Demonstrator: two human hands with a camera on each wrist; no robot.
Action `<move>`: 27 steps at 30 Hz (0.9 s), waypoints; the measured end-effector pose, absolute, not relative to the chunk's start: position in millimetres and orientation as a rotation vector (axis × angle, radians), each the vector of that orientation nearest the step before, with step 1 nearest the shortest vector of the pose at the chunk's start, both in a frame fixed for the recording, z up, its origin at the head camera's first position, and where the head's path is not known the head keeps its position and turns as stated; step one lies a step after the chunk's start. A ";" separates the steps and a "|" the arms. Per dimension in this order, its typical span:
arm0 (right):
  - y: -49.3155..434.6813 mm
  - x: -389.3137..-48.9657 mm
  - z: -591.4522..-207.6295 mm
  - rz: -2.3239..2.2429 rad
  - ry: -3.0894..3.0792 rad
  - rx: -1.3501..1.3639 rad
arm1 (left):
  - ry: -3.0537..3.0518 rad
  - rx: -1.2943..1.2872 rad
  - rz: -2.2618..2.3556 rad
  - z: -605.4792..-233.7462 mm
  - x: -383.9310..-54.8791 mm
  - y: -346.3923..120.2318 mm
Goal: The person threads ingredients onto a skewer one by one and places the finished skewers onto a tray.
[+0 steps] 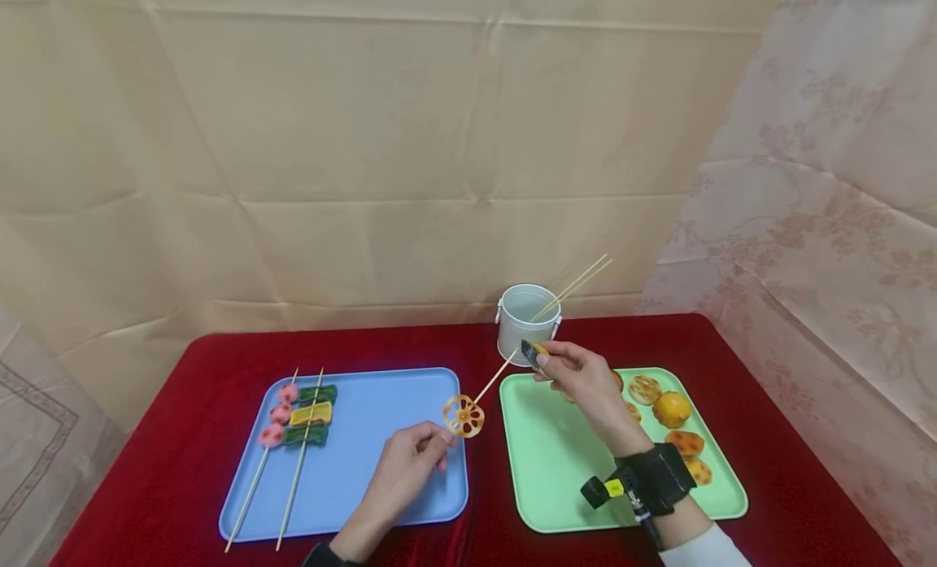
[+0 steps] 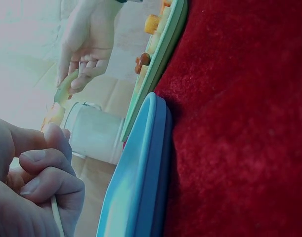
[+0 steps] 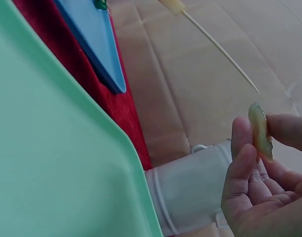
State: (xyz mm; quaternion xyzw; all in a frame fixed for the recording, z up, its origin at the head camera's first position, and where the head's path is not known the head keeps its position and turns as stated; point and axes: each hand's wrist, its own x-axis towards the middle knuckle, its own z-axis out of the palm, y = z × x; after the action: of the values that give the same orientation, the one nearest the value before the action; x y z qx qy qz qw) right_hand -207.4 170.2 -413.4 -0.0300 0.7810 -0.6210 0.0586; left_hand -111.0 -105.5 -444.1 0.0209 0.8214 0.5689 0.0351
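My left hand (image 1: 411,463) grips a bamboo skewer (image 1: 496,377) over the right part of the blue tray (image 1: 366,502). A lotus root slice (image 1: 464,416) is threaded on that skewer, just beyond the fingertips. Between thumb and fingers, my right hand (image 1: 586,380) pinches a yellow vegetable slice (image 3: 261,132) with a dark green rind, above the far edge of the green tray (image 1: 545,477). In the right wrist view, the skewer's bare tip points toward this slice, with a small gap between them. The skewer's lower end (image 2: 57,217) shows below the curled left fingers.
Two loaded skewers lie at the blue tray's left: one with pink pieces (image 1: 280,414), one with green and yellow pieces (image 1: 311,414). A white bucket (image 1: 518,327) holding bare skewers (image 1: 578,284) stands behind the trays. Several food pieces (image 1: 672,410) lie at the green tray's right.
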 end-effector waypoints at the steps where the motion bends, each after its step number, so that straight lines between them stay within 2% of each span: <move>1: 169.9 -208.4 -413.4 -1.885 2.365 -0.087 | 2.531 0.069 1.738 -444.3 -110.7 -105.7; 27: 160.6 -216.4 -409.6 -1.980 2.229 -0.082 | 2.567 0.127 1.724 -447.2 -108.5 -104.5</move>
State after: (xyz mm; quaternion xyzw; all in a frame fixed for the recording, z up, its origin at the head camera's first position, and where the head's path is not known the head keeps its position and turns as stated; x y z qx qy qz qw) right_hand -216.4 160.6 -409.6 -0.0273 0.7450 -0.6618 0.0797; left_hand -108.5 -104.5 -447.2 0.0410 0.8293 0.5569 0.0233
